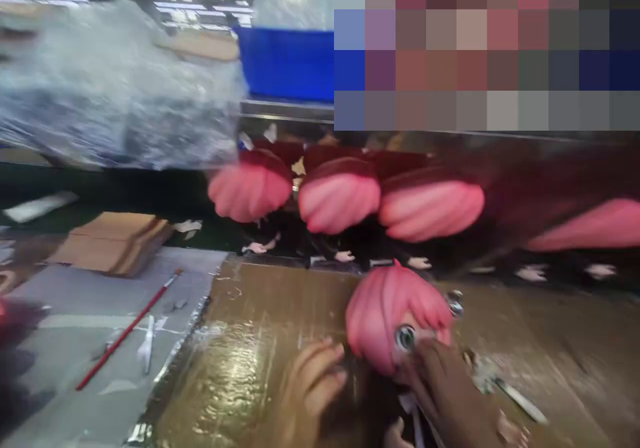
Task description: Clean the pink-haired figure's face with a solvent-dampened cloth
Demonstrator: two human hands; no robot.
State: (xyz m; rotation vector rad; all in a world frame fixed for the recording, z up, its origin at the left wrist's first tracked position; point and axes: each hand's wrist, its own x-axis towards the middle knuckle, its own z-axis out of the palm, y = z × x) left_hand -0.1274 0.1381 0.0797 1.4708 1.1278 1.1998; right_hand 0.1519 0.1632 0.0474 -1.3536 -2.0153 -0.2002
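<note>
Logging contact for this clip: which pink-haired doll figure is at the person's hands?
The pink-haired plastic doll figure nearest the camera, between the left hand and right hand; the other dolls sit in a row behind, untouched.

Doll (387, 311) between left hand (313, 385), right hand (450, 398)

One camera, worn on the head, looks forward and down over a bench (250, 341). It sits close: the left hand (313, 381) and right hand (445, 395) crowd the bottom edge around a doll (385, 315). A row of dolls (339, 201) crosses mid-frame, with a blue bin (285, 61) beyond. Everything is motion-blurred.
</note>
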